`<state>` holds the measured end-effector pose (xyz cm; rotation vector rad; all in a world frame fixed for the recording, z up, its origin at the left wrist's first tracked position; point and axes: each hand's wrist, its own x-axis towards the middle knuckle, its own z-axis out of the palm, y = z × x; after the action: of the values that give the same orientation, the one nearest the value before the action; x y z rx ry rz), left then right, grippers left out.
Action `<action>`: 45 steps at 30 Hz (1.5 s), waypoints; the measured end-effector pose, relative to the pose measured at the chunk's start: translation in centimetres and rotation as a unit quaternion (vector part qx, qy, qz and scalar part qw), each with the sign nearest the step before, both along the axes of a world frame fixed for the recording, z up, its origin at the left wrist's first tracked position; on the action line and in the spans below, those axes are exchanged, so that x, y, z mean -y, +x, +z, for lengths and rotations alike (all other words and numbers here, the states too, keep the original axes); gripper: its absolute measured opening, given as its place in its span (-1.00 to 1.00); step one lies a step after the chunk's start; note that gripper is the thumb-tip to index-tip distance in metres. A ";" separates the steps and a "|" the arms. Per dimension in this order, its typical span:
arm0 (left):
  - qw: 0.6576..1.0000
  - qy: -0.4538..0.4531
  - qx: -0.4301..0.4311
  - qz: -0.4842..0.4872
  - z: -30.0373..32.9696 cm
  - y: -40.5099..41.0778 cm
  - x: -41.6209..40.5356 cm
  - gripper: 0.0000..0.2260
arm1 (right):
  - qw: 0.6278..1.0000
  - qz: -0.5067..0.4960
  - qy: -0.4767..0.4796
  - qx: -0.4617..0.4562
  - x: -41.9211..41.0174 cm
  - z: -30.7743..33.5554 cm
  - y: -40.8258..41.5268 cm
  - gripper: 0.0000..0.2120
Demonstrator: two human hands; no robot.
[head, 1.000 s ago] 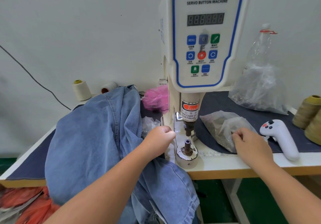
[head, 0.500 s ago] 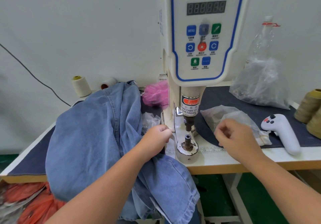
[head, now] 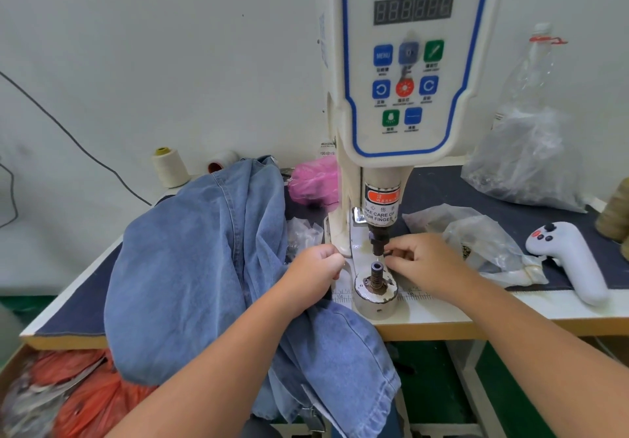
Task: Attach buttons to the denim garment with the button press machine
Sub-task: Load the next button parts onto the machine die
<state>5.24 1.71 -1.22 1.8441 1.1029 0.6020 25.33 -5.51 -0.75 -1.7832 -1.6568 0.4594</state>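
The right hand (head: pixel 425 260) pinches something small, probably a button, at the upper die (head: pixel 377 243); the left hand (head: pixel 315 267) grips the denim garment (head: pixel 190 267), not yet on the lower die (head: pixel 375 276) at the worktop's front edge, so pressing is left.

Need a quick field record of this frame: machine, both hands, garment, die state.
machine: servo button machine, display unlit
left hand: fisted on denim garment, left of the lower die
right hand: fingertips pinched beside the upper punch; any held part too small to tell
lower die: bare, no fabric over it
clear bag: right of the dies
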 end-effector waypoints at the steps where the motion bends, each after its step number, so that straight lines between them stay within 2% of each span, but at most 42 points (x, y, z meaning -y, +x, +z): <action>1: 1.000 0.000 -0.001 0.000 0.0 0.0 0.0 -0.85 | 1.000 -0.004 -0.004 0.009 -0.1 0.0 -0.1 -0.82; 7: 1.000 -0.003 0.002 -0.004 0.0 0.0 0.0 -0.85 | 0.999 -0.010 -0.018 0.039 -0.4 0.2 -0.6 -0.82; 20: 1.000 -0.007 0.005 -0.007 0.0 -0.2 0.1 -0.85 | 0.999 -0.017 0.012 0.026 -0.1 -0.4 -0.3 -0.85; 32: 1.000 -0.003 -0.003 -0.005 0.2 -0.2 0.2 -0.83 | 1.000 0.006 -0.005 0.028 -0.3 -0.5 -0.2 -0.85; 38: 1.000 -0.008 -0.003 -0.008 0.3 -0.3 0.3 -0.83 | 0.998 -0.012 0.004 0.060 0.7 -0.4 0.4 -0.82; 42: 1.000 -0.010 -0.003 -0.005 0.3 -0.2 0.3 -0.85 | 0.996 -0.019 -0.037 0.084 2.1 -0.3 1.4 -0.82; 45: 1.000 -0.009 -0.003 -0.004 0.4 -0.1 0.4 -0.85 | 0.987 -0.006 -0.073 0.145 2.4 -0.2 1.6 -0.83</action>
<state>5.09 1.33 -0.83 1.8358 1.1001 0.5812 26.90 -7.94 -0.91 -2.0451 -1.8479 0.3348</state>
